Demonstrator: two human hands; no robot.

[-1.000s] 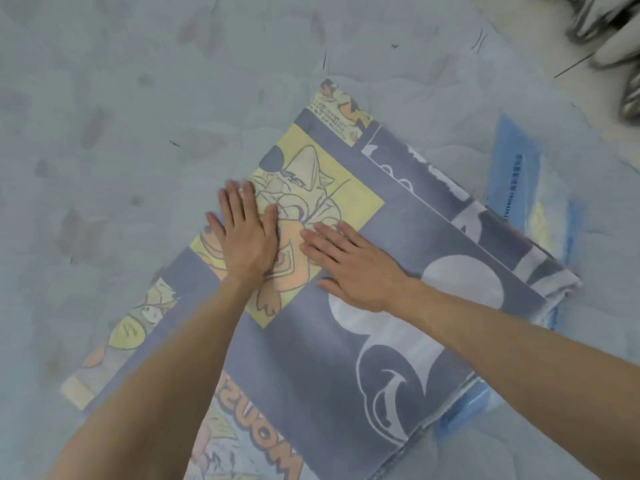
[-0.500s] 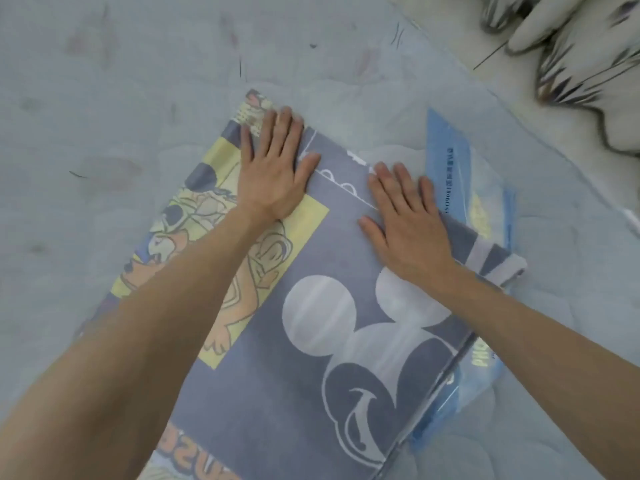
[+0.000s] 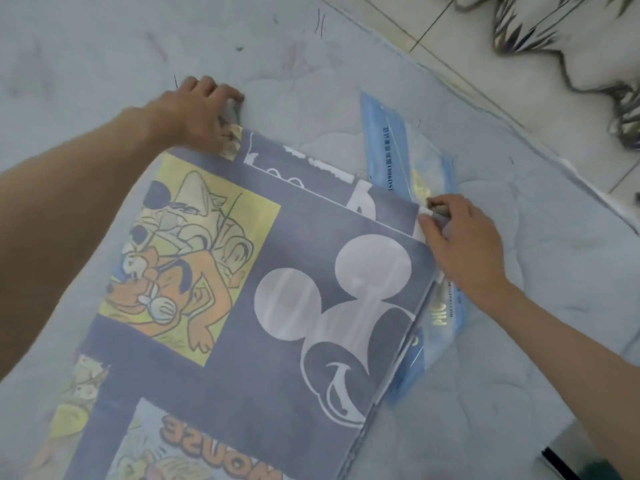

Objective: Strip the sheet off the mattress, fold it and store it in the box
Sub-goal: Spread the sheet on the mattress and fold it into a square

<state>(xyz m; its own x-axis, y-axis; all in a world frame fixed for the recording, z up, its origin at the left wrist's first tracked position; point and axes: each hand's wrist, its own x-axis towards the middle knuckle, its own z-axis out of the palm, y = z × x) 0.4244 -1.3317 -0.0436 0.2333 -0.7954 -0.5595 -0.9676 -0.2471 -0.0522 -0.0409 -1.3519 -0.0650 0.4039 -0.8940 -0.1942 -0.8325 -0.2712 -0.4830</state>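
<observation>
A cartoon-print sheet (image 3: 284,341), blue-grey with yellow panels and a white mouse-head shape, lies folded flat on the pale quilted mattress (image 3: 104,46). My left hand (image 3: 197,110) pinches the sheet's far left corner. My right hand (image 3: 460,244) pinches the far right corner, fingers curled on the layered edge. Both corners look slightly lifted. No box is in view.
A clear blue plastic packaging bag (image 3: 391,143) lies on the mattress, partly under the sheet's right edge. The mattress edge runs diagonally at the right, with tiled floor (image 3: 433,22) beyond and a white patterned fabric (image 3: 571,46) at the top right.
My hands were pressing flat on the sheet's middle, then slid toward its far edge. Now each hand grips a far corner instead of lying flat.
</observation>
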